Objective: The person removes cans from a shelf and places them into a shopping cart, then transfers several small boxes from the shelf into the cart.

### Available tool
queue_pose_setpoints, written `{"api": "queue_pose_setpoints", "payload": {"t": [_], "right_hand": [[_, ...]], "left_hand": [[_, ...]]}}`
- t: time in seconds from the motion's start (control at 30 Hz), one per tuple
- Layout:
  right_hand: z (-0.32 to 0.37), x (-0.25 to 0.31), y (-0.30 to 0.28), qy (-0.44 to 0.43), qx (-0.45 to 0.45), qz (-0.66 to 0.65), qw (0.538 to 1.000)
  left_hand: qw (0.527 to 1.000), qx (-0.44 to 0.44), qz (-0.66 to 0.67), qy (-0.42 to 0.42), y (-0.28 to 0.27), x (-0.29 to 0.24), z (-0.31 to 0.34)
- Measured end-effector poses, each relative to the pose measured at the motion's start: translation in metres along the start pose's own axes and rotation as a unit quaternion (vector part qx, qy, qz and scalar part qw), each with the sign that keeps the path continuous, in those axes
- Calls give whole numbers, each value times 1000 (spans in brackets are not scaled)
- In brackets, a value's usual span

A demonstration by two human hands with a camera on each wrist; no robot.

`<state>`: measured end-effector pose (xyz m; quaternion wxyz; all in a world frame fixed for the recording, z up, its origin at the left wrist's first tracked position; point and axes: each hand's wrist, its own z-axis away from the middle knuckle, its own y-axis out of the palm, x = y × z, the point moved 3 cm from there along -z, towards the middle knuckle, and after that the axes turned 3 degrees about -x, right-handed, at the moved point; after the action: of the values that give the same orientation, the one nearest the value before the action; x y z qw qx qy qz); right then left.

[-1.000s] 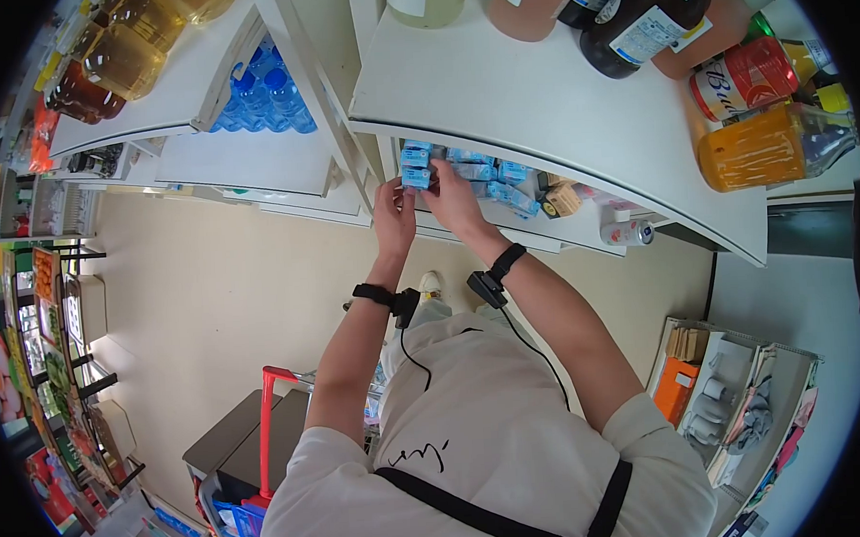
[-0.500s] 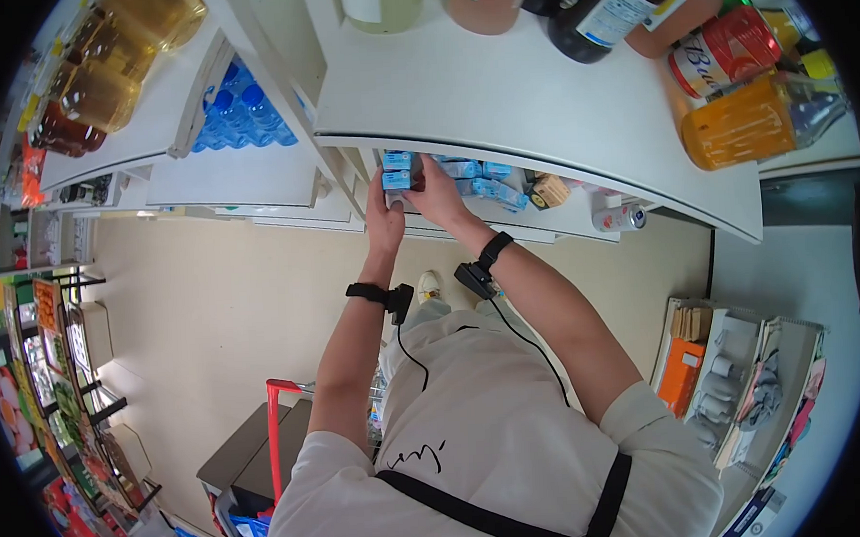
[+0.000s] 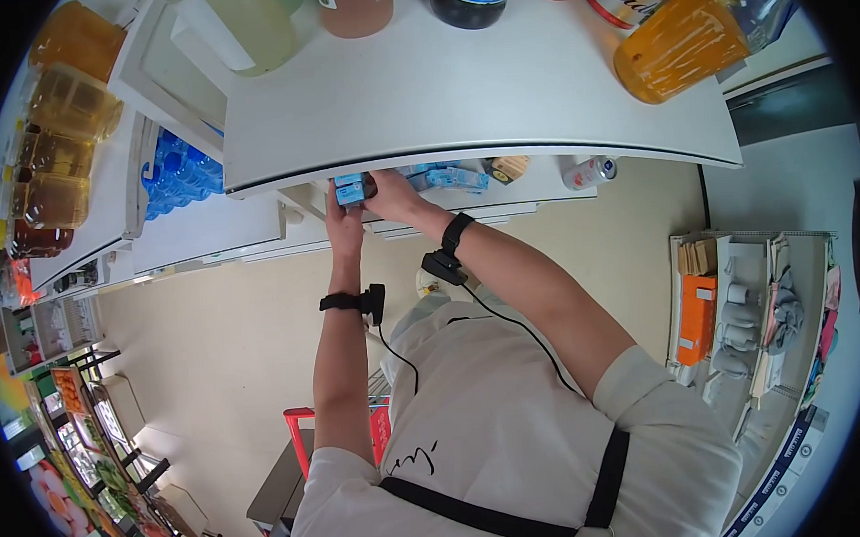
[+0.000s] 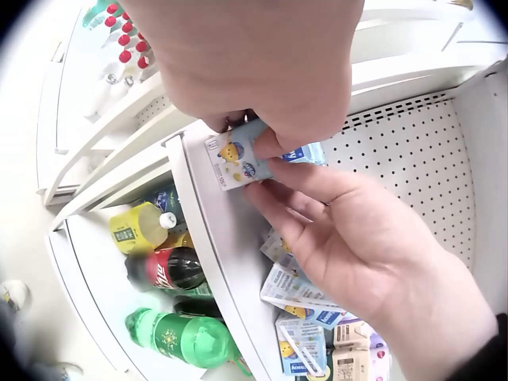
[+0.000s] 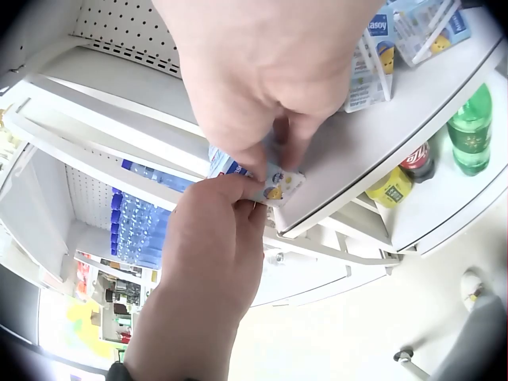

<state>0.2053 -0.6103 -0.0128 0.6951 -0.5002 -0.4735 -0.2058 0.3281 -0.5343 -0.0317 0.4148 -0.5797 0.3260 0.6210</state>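
Left hand (image 3: pixel 345 228) pinches the front blue carton (image 4: pixel 232 161), thumb on one face, fingers curled behind. Your right hand (image 3: pixel 398 201) has thumb and a finger closed on the same carton from the other side; the far contact is partly hidden. Neither hand has any real spread. That carton sits between your fingertips, at the left front corner of the shelf (image 4: pixel 242 232); can't tell whether its base bears on the surface. Second blue carton (image 4: pixel 306 153) is right behind it, deeper in from the fingers; head view makes them look flush, wrist view doesn't show the gap. Step in hand reads as squaring up that pair. To do it well: pinch light, since thin carton walls probably dent; use the left to set the outer edge and the right to push from inside, so both faces line up. Mind the lip, a carton hanging over it could tip. Watch your right knuckles: loose cartons (image 4: pixel 300 343) lie just beyond that hand, and a can (image 3: pixel 591 173) farther right. Upper shelf (image 3: pixel 480 103) is just above both hands, so I'd work low and flat. Check base contact before you let go.
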Motion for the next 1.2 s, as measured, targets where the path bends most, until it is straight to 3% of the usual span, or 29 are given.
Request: {"api": "queue_pose_setpoints", "payload": {"t": [0.07,0.17,0.33,0.47,0.7,0.83,1.03,1.1,1.2], "right_hand": [[0,1,-2,-2,0,0,1000],[2,-2,-2,-3,5,2,1000],[3,1,-2,4,18,4,1000],[3,7,-4,30,30,12,999],[4,10,-7,44,26,21,998],[6,18,-20,-17,29,4,999],[16,64,-103,-48,-85,296,950],[6,52,-109,-74,-77,319,942],[-6,30,-105,-106,-81,365,922]], "left_hand": [[999,-13,-33,-22,-2,-9,4],[991,-63,-110,32,-4,-18,11],[990,-73,-111,50,-2,-21,18],[992,-55,-115,12,-1,-19,16],[991,-81,-103,42,1,-18,17],[992,-67,-105,21,-1,-21,18],[979,-143,-122,79,-16,16,21],[974,-168,-93,116,-14,18,28],[976,-177,-92,93,-17,-1,37]]}}
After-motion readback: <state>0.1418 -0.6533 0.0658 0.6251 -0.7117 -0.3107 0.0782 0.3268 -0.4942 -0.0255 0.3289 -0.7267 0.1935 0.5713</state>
